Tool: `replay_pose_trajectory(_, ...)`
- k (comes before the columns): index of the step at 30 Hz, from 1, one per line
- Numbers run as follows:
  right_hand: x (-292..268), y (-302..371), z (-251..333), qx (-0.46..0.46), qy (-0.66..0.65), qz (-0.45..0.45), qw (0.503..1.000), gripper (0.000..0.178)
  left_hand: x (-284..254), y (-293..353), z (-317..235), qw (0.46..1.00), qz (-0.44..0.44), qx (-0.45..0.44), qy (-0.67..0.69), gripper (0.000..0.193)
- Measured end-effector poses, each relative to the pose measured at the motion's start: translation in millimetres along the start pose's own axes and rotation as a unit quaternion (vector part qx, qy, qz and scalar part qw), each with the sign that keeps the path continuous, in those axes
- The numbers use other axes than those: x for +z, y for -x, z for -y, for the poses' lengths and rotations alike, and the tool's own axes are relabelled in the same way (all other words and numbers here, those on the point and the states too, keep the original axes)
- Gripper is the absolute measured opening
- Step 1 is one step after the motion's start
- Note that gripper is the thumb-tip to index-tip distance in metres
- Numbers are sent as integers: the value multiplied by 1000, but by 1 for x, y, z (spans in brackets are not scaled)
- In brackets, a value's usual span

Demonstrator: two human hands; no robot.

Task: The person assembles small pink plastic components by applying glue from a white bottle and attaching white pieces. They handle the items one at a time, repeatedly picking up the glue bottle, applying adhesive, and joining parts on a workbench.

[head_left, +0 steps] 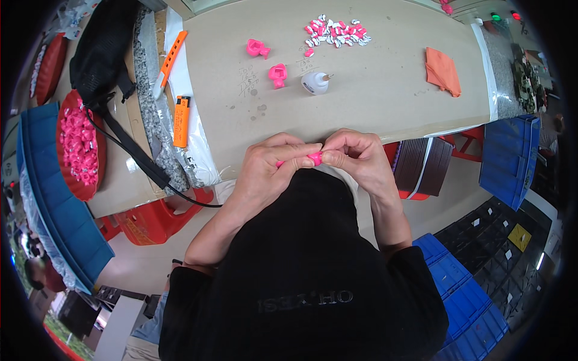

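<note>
Close to my body, at the table's near edge, my left hand (271, 165) is closed around a small bright pink plastic piece (315, 159). Most of that piece is hidden by my fingers. The thumb and forefinger of my right hand (356, 157) are pinched together against its right end; whatever is between those fingertips is too small to make out. Beyond my hands stands a squat translucent glue bottle (313, 83) with a thin nozzle, tilted in view. Two hollow pink figure parts (277, 76) lie left of it. Farther back is a loose pile of pink and white small pieces (338, 32).
An orange lighter (181, 122) and an orange utility knife (171, 60) lie left. A red bowl of pink parts (80, 147) sits beside a black strapped bag (108, 45). An orange cloth (442, 72) lies right. Red stools (153, 219) and blue crates (509, 159) stand around.
</note>
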State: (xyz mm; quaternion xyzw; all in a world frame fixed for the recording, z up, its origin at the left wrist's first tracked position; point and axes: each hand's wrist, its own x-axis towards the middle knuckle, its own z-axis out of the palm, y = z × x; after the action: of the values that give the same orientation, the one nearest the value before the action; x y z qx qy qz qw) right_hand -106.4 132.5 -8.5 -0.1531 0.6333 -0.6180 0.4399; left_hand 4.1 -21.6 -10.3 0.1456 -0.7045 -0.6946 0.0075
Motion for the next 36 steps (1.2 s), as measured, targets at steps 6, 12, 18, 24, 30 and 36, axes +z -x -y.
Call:
replay_pose_trajectory(6, 1, 1, 1, -23, 37, -7, 999, 8, 0, 1, -3, 1000, -5, 1, -24, 25)
replay_pose_trajectory(12, 6, 6, 6, -107, 131, -40, 985, 8, 3, 2, -1, 998, -37, 37, -25, 24)
replay_pose_trajectory(18, 8, 7, 7, -127, 149, -48, 979, 9, 5, 2, 1, 997, -53, 47, -24, 26)
replay_pose_trajectory(24, 7, 7, 7, -128, 153, -45, 979, 9, 5, 2, -2, 998, -49, 43, -26, 28)
replay_pose_trajectory(30, 6, 7, 6, -127, 153, -45, 979, 8, 5, 2, -1, 997, -49, 43, -34, 28)
replay_pose_trajectory(36, 7, 7, 6, -123, 146, -47, 981, 8, 5, 1, -1, 997, -54, 46, -41, 26)
